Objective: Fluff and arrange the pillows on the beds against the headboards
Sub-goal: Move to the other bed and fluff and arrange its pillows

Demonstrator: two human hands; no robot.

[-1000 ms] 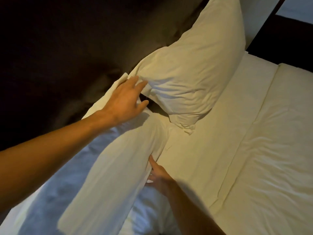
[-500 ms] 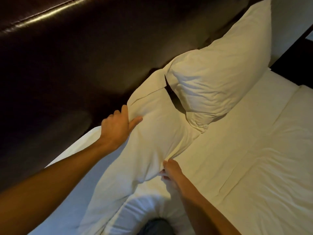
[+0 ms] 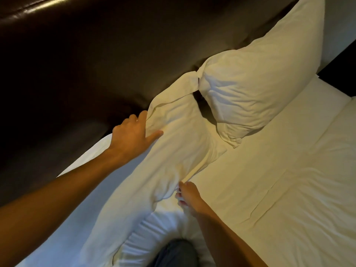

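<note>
A white pillow [image 3: 173,151] lies along the foot of the dark leather headboard [image 3: 96,64], creased and flat. My left hand [image 3: 133,135] grips its upper edge by the headboard, fingers tucked behind the fabric and thumb on top. My right hand [image 3: 187,195] pinches the pillow's lower edge where it meets the sheet. A second white pillow [image 3: 256,81] leans upright against the headboard to the right, its near corner touching the first pillow's flap.
The cream bed sheet [image 3: 269,189] spreads to the right with a folded seam. A dark gap [image 3: 342,62] and a pale wall lie at the far right. My knee in dark fabric [image 3: 175,253] rests on the mattress at the bottom.
My left hand came off the upright pillow and took the near pillow's top edge. The near pillow was pushed up toward the headboard. The view shifted left.
</note>
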